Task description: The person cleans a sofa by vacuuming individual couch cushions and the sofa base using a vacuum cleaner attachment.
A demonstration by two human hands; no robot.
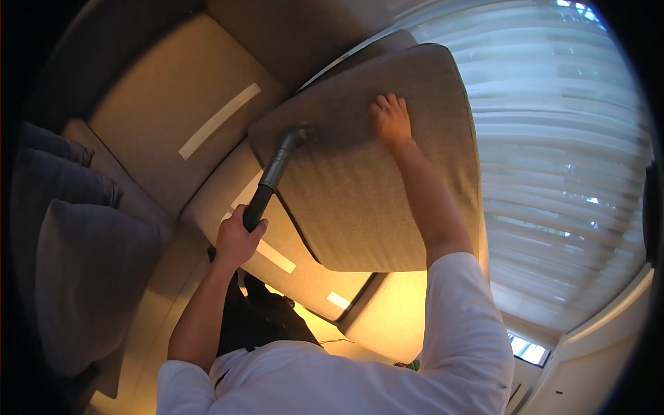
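Note:
A large grey-brown sofa cushion (pixel 373 200) is propped up on the sofa, its broad face toward me. My left hand (pixel 237 238) is wrapped around the dark grip of a vacuum cleaner wand (pixel 277 166). The wand's head touches the cushion's upper left part. Higher on the same face, my right hand (pixel 392 121) rests against the fabric, its fingers slightly bent and apart, holding nothing I can see. The wand's underside is hidden against the cushion.
Pale strips (pixel 220 121) lie on the sofa seat (pixel 180 90) around the cushion. Dark throw pillows (pixel 93 277) stand at the left. A sheer curtain (pixel 546 159) hangs close on the right. Warm light falls on the lower sofa part (pixel 394 311).

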